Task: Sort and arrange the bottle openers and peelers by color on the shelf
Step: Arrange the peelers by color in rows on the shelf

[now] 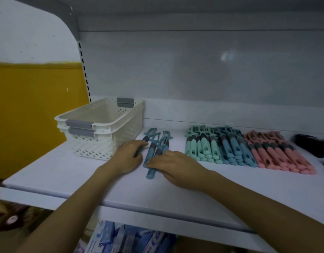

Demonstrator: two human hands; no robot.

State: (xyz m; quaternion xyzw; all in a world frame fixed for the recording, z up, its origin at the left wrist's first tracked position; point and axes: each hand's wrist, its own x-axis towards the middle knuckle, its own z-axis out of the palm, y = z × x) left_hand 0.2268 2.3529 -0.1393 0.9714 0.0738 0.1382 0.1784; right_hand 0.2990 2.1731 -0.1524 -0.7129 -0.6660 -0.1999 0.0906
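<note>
Both hands are down on the white shelf (66, 172), working at a small clutch of loose blue peelers (154, 152) that lie just right of two stacked white perforated baskets (103, 125) with grey handles.

The left hand (126, 157) has its fingers curled round the handle of the leftmost peeler (145, 138). The thumb sits below, the fingers over the top, and the dark collar and blade head poke out beyond the fingertips toward the back panel. That peeler lies just beside the baskets' front corner.

The right hand (175, 167) lies palm down over the lower ends of the other loose ones, fingers fairly flat and pressing on the handles. One blue handle end sticks out from under the fingertips toward the shelf's front edge. Motion blur keeps me from telling whether the thumb hooks beneath anything.

Further right, apart from the loose ones, the sorted stock lies in close rows with heads to the back. There is a mint-green row (203, 148), then a blue row (236, 152) touching it, then a pink row (279, 156). A dark object (310, 145) sits past the pink ones at the far right, too blurred to name. Blue-and-white packages (121, 238) show on the level below.
</note>
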